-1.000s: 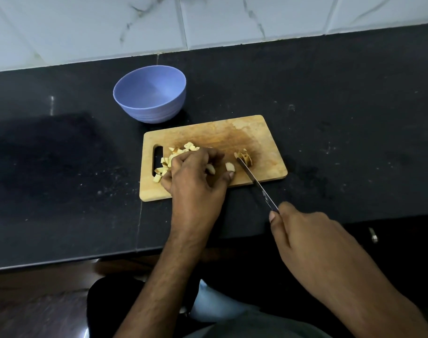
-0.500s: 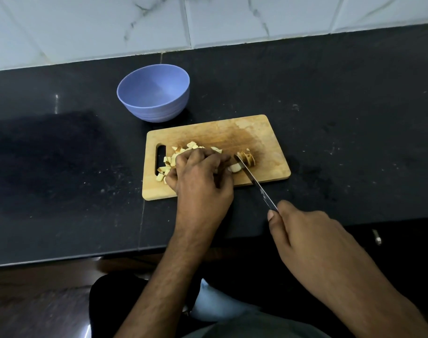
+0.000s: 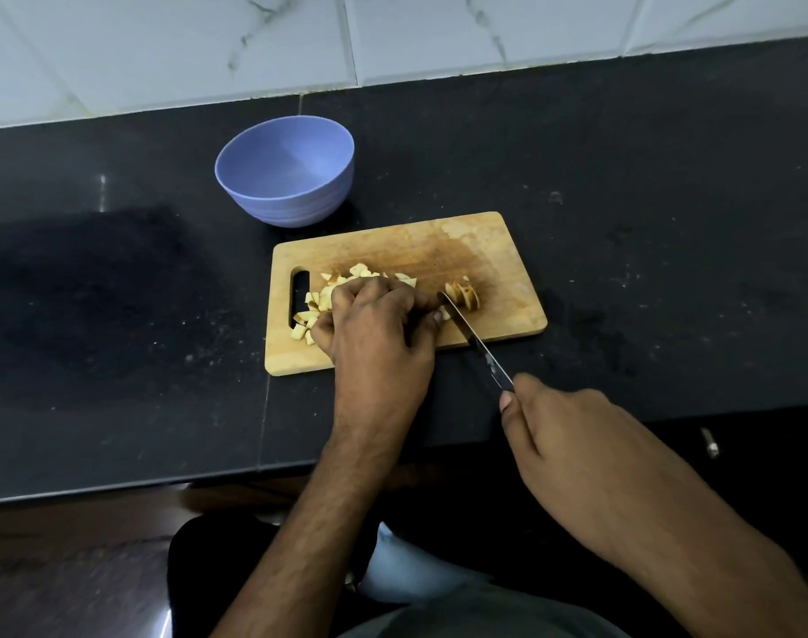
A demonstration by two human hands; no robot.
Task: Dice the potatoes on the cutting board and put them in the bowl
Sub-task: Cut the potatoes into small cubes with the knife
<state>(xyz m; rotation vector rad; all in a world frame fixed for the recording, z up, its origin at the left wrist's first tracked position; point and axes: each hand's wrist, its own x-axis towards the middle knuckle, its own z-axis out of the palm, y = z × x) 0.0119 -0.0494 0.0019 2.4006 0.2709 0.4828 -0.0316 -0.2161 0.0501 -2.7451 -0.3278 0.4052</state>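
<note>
Black counter: left hand curled over potato dice, right hand gripping knife.

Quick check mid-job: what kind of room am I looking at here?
Most likely a home kitchen: a dark stone countertop backed by white marble-look wall tiles, with a wooden cutting board of diced potato and a blue bowl beside it.

Bowl: lavender blue. Cutting board: light wood, brown stain. Potato pieces: pale yellow. Table: black, speckled. Wall tiles: white, grey-veined.
</note>
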